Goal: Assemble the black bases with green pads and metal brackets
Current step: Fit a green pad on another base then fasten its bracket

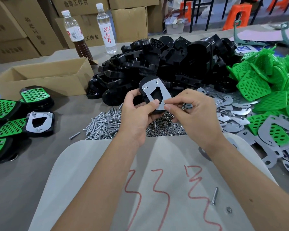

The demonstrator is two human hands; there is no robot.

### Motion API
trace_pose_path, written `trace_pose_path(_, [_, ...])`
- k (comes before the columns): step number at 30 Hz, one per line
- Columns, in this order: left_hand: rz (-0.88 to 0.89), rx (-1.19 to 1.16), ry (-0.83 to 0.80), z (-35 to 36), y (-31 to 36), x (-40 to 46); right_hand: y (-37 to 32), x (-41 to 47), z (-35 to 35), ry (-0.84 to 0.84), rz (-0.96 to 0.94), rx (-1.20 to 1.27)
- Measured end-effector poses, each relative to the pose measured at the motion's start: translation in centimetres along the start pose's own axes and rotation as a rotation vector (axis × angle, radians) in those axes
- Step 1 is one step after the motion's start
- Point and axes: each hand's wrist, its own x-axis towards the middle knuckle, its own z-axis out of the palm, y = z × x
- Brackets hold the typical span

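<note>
The left hand (137, 114) grips a black base (154, 95) raised above the desk (40, 164), thumb pressing the metal bracket (154, 93) seated on it. The right hand (193, 112) pinches the bracket's lower edge. Below lie piles of bolts (105, 124) and nuts (163, 129).

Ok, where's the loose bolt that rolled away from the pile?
In the head view, the loose bolt lies bottom right on the pale sheet, beside a nut, under the right forearm.
</note>
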Motion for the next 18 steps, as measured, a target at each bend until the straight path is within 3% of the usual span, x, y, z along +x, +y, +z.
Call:
trace_pose_path(9, [0.111, 0.131, 0.029, 0.27, -0.24, -0.29, -0.05, 0.06, -0.21, -0.004, -0.113, -0.209])
trace_pose_path(18, [0.088, 0.063, 0.022, 0.63, -0.34, -0.53, -0.11, -0.1, -0.03, 0.065, -0.183, -0.233])
